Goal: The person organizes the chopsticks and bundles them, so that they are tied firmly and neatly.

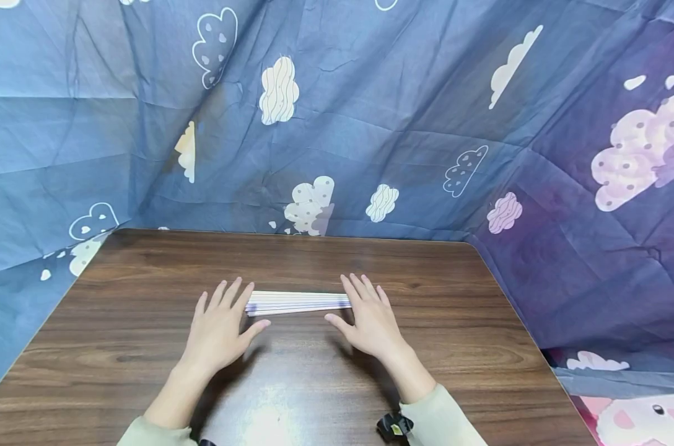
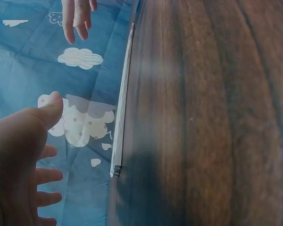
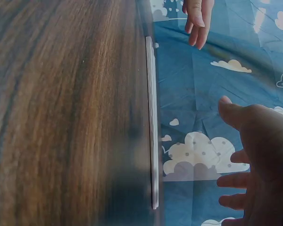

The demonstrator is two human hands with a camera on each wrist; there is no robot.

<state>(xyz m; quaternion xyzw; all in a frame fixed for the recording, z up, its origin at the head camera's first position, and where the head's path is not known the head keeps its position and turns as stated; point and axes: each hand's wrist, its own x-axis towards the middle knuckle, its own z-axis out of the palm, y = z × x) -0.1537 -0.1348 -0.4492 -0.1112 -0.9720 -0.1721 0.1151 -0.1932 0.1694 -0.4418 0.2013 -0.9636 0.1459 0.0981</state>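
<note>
A long, narrow white strip point(image 1: 298, 302) with thin purple lines running along it lies crosswise on the wooden table, a little wider at its left end. In the wrist views it shows edge-on as a low pale bar point(image 2: 123, 103), with a small dark part at its left end. My left hand point(image 1: 217, 331) hovers over the table by that left end, fingers spread and thumb out. At the other end my right hand point(image 1: 373, 322) hovers likewise, its fingers overlapping the strip's tip in the head view. Neither hand holds anything.
The brown wood-grain table point(image 1: 454, 347) fills the space before me. Blue cloth with clouds point(image 1: 359, 148) hangs behind it and at both sides. A small black device point(image 1: 394, 427) sits by my right sleeve. A pink and white printed figure point(image 1: 643, 418) shows at lower right.
</note>
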